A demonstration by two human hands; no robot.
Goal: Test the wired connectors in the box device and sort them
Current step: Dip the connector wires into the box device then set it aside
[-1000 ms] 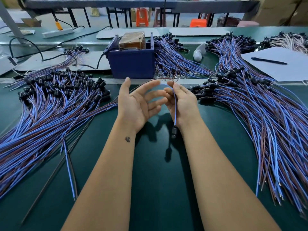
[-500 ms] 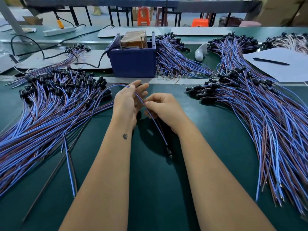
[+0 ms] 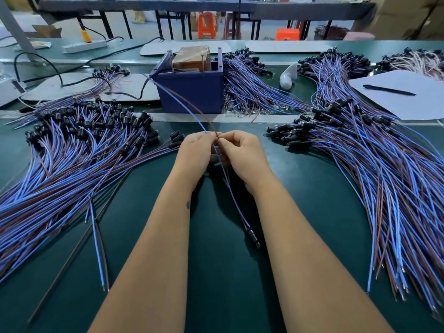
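Since half second ago: wire ends swung up, now arcing toward blue box device (image 3: 192, 90); black connector (image 3: 253, 234) slid nearer body, lying on green mat (image 3: 216, 284) well in front of box. Likely meaning: free ends readied for insertion into box, test not yet made.

Left hand (image 3: 195, 152) in front of box, pinching blue wire (image 3: 189, 111) at fingertips. Right hand (image 3: 242, 152) touching left, pinching brown wire (image 3: 209, 121). Forearms converging toward box.

Connector pile (image 3: 79, 145) left of box; second pile (image 3: 360, 150) right of box.
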